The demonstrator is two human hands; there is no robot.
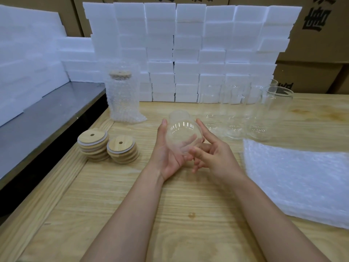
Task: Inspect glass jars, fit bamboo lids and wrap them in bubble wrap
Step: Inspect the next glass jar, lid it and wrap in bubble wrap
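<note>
Glass jar (182, 136) sits tilted in the curled left grip (170, 159); the spread right grip (217, 157) touches it, likely for inspection.

The jar (182, 136) is showing clear, glossy glass with bright highlights. The lids (120, 146), near left, are showing matt, grained wood. The table (188, 201) is presenting pale matt wood. The wrap (294, 178), right, is appearing as bumpy translucent plastic. The far blocks (188, 53) are looking like matt white foam. The left bench (47, 114) is gleaming dully, grey metal.
</note>
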